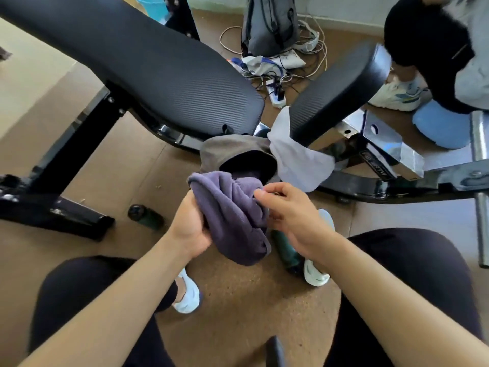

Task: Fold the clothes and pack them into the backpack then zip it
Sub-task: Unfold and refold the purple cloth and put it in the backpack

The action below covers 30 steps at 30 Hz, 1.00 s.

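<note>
A folded dark purple garment (232, 215) is bunched in front of me, its far end at the open mouth of a brown-grey backpack (227, 149) that stands on the floor under the bench. My left hand (190, 226) grips the garment's left side from below. My right hand (288, 207) holds its right side, fingers curled at the cloth's edge. A white garment (299, 157) hangs over the bench frame just right of the backpack's opening, whose inside looks dark.
A black padded weight bench (148, 64) spans the view above the backpack. Two dark green bottles (145, 217) lie on the floor by my feet. A grey bag (270, 22) and tangled cables sit at the back. Another person sits at the upper right.
</note>
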Each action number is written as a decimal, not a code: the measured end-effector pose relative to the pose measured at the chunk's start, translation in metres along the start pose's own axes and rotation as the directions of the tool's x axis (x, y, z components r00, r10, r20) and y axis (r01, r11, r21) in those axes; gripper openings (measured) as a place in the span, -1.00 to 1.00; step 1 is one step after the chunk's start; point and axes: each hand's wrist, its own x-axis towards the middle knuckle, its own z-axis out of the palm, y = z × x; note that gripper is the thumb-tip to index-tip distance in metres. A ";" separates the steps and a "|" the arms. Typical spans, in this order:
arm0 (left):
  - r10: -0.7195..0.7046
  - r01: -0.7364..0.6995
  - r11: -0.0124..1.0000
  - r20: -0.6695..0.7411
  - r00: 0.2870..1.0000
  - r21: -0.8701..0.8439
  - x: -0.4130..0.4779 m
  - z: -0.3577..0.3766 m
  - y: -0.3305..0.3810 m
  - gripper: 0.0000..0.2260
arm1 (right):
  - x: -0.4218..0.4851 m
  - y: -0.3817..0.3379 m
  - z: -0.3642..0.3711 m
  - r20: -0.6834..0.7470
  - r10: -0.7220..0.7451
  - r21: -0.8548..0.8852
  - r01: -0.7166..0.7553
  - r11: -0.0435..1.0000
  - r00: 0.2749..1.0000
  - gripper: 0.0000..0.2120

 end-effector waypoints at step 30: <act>-0.090 -0.346 0.674 0.538 0.838 0.653 0.053 -0.045 -0.069 -0.48 | 0.053 0.004 -0.015 0.534 -0.032 -0.409 0.291 0.865 0.845 -0.86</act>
